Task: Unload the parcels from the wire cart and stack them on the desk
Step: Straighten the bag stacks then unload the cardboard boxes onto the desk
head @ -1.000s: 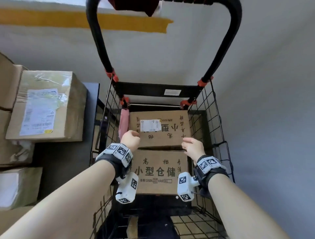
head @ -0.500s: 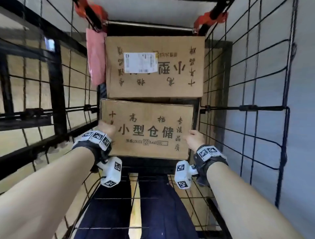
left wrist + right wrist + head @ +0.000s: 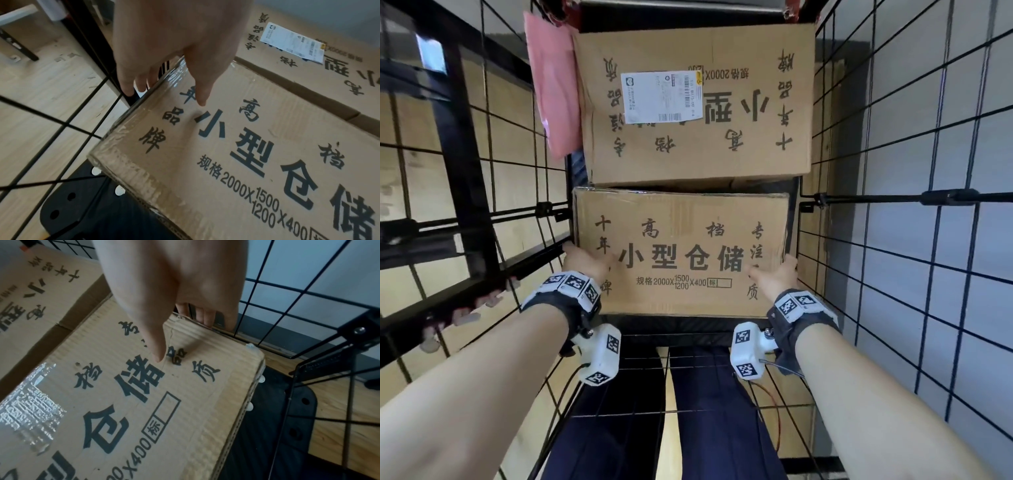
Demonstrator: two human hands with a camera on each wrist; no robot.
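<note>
Two brown cardboard boxes with black printed characters lie in the wire cart (image 3: 893, 198). The near box (image 3: 681, 253) lies low in front; the far box (image 3: 695, 102), with a white label, sits higher behind it. My left hand (image 3: 585, 262) grips the near box's left edge, thumb (image 3: 201, 91) on top and fingers (image 3: 127, 87) down the side. My right hand (image 3: 774, 277) grips the right edge the same way, thumb (image 3: 156, 345) on top, fingers (image 3: 205, 318) between box and wire. The fingertips are hidden below the edges.
A pink soft parcel (image 3: 551, 85) stands wedged between the far box and the cart's left wire wall (image 3: 493, 171). The wire walls close in tightly on both sides of the boxes. The cart's black floor (image 3: 82, 203) shows in front of the near box. Wooden flooring lies outside.
The view has dropped deep into the cart. My hands moved from the near box's far edge to its left and right sides, and the thumbs now lie on its top.
</note>
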